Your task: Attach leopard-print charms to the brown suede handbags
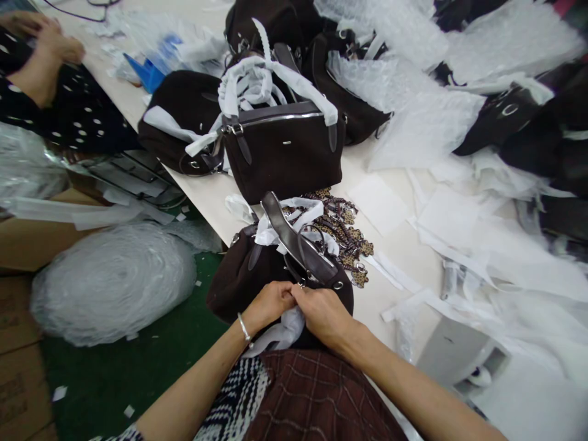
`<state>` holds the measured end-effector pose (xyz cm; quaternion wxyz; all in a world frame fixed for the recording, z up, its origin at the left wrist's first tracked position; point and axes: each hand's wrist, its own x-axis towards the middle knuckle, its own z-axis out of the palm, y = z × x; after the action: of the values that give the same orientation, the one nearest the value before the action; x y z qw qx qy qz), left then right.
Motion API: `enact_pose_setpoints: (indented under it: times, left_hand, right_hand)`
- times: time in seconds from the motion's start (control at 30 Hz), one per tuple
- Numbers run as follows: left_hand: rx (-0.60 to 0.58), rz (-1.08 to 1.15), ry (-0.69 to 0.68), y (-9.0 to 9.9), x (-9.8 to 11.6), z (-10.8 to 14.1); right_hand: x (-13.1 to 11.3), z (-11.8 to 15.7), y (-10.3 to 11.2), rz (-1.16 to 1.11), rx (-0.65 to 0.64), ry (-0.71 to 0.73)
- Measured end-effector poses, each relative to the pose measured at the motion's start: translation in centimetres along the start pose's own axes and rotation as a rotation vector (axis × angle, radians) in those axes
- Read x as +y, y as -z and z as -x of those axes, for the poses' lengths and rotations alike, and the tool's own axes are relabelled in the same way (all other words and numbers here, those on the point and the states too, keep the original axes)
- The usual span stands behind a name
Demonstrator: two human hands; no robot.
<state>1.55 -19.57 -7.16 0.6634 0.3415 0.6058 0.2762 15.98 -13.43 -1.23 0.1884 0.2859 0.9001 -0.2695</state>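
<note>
A dark brown handbag [234, 282] lies at the table edge against my body, its handle partly wrapped in white paper. Over the bag's near side, my left hand [273, 301] and my right hand [324, 312] meet with fingertips pinched together. A small metal piece shows just above the fingertips; whether it is a clasp or a ring I cannot make out. White wrapping [289, 327] hangs below my fingers. Just behind the bag are several braided charms [353, 245] with leopard-print tags. Another brown handbag [289, 153] with wrapped handles stands upright beyond them.
More brown bags [184, 104] and bubble wrap [413, 116] crowd the table's far side. White paper sheets [459, 226] and a grey box [454, 355] are on the right. A large bubble-wrap roll [114, 282] rests on the floor at left. A co-worker's hands [50, 43] show top left.
</note>
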Motion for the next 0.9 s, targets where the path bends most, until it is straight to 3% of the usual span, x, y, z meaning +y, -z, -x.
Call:
enact_pose_setpoints:
  times: [0.13,0.33,0.43,0.7,0.9]
  left_hand:
    - [0.0,0.111,-0.008,-0.6,-0.9,-0.3]
    - [0.124,0.167,0.094,-1.4,-2.3,-0.5]
    - [0.108,0.165,0.106,-1.0,-1.7,-0.3]
    - [-0.021,0.328,0.203,0.3,0.2,1.1]
    - [-0.038,0.366,0.205,-0.4,0.5,1.3]
  right_hand:
    - [-0.2,-0.5,0.5,0.021,-0.063,-0.019]
    - [1.1,-1.4,-0.2,-0.036,-0.007,-0.107]
    - [1.6,-1.2,-0.9,-0.062,0.052,-0.099]
    - [2.6,-0.2,-3.0,-0.416,0.3,-0.062]
    - [2.7,0.8,-1.6,-0.331,0.187,0.031]
